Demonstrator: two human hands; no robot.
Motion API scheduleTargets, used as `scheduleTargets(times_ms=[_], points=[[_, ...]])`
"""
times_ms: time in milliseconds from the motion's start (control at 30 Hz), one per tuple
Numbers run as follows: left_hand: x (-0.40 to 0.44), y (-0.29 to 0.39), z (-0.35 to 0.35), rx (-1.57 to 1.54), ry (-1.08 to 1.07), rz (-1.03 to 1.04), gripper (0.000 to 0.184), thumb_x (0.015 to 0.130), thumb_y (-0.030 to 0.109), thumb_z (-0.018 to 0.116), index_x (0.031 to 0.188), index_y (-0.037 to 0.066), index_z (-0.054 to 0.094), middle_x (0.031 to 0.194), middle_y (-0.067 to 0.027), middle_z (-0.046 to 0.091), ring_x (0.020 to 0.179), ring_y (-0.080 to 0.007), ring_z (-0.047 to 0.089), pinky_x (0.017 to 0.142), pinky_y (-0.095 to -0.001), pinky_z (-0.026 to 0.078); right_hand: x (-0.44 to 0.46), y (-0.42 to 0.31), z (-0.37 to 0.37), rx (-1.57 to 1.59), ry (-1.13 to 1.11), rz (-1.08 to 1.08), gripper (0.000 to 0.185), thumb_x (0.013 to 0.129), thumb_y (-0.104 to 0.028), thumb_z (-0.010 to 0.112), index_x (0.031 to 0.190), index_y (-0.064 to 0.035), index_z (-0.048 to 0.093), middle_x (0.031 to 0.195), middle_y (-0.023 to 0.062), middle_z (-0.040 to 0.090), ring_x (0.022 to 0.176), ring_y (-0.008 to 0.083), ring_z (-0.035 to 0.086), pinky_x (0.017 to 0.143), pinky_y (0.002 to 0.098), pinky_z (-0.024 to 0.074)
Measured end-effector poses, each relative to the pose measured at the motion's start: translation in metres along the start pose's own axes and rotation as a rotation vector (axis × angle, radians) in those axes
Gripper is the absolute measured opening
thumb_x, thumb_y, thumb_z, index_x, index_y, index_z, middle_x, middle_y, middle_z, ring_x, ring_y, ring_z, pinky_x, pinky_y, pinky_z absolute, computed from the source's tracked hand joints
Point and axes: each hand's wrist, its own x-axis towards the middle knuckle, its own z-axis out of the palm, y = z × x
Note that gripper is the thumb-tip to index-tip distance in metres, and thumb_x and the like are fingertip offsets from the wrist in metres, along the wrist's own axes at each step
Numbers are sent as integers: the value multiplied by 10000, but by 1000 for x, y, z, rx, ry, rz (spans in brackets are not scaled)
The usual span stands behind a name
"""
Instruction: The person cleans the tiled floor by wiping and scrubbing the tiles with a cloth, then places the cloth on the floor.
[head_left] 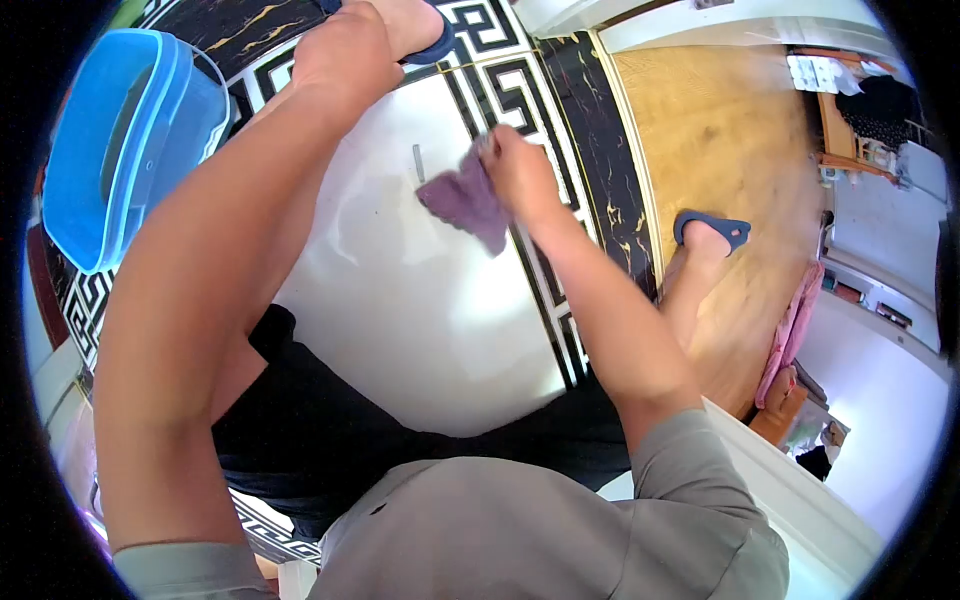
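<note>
A crumpled purple cloth (468,200) hangs from my right hand (520,172), whose fingers are closed on its upper edge, over the glossy white floor tile (400,300). Just left of the cloth, a small grey strip (418,163) lies on the tile. At the top, my left hand (345,45) is bent at the wrist beside my foot (405,25) in a dark slipper; its fingers are mostly hidden, so what they touch or hold cannot be made out.
A blue plastic tub (125,150) stands at the left. Black-and-white patterned tiles (510,95) border the white floor. Beyond a door sill is a wood floor (700,130), where my other foot in a blue slipper (735,232) rests. Furniture and a pink cloth (790,330) are farther right.
</note>
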Motion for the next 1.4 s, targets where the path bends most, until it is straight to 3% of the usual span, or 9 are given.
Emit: scheduleTargets(times_ms=[133,167,267,533,733,867,1067,1200,1400], points=[[-1,0,0,-21,-7,11,592,775,318,786,1141,-87,556,1048,-235,712,950,-336,738,798,-404,607,-88,32,0,156,-19,158,209,919,-191,695,1022,-50,579,829,248,686,801,448,674,709,484,536],[1,0,-2,-21,-21,4,587,779,316,783,1144,-84,557,1067,-237,707,965,-339,733,807,-409,604,-108,40,-3,339,-79,222,193,968,-160,670,1094,-24,616,885,144,704,815,209,689,744,336,535],[-3,3,-4,-31,-54,-9,570,790,315,773,1155,-70,565,1125,-238,694,1014,-346,718,841,-422,594,-158,36,-35,1017,-136,532,318,945,-111,705,1231,-3,617,982,79,732,833,132,680,730,282,543],[-9,11,-12,29,-50,-38,557,816,349,772,1165,-41,581,1177,-207,685,1067,-352,697,901,-436,571,-211,39,-111,1109,358,267,415,939,17,664,1335,5,538,1192,88,677,1034,159,655,926,307,540],[-8,9,-10,47,-56,-17,572,815,368,779,1165,-39,581,1138,-213,704,1036,-359,706,890,-448,573,-228,17,-62,88,217,-297,411,842,-50,751,1238,-46,640,1117,145,657,1002,298,648,920,411,502],[-7,9,-8,81,-39,-6,558,816,352,773,1162,-42,585,1123,-228,709,1025,-369,710,882,-455,574,-253,2,-3,250,22,-268,464,795,-24,780,1244,-71,671,1061,130,679,979,325,639,884,409,508],[-8,11,-9,46,-27,-11,523,807,313,762,1142,-53,596,1115,-249,706,1011,-388,712,875,-461,575,-228,18,-7,296,269,57,166,882,-39,704,1044,-5,701,978,170,685,893,361,672,779,411,554],[-10,11,-14,32,-43,-30,524,810,320,768,1133,-55,596,1102,-247,710,1002,-390,714,879,-467,572,-169,30,-7,165,465,-86,276,875,-38,704,1143,11,660,1054,189,624,965,388,617,837,431,522],[-11,7,-15,20,-20,15,533,807,336,786,1110,-57,593,1075,-234,717,996,-383,717,879,-466,571,-156,29,23,54,336,-96,350,843,-37,733,1176,29,647,1105,176,578,1009,377,574,879,436,497]])
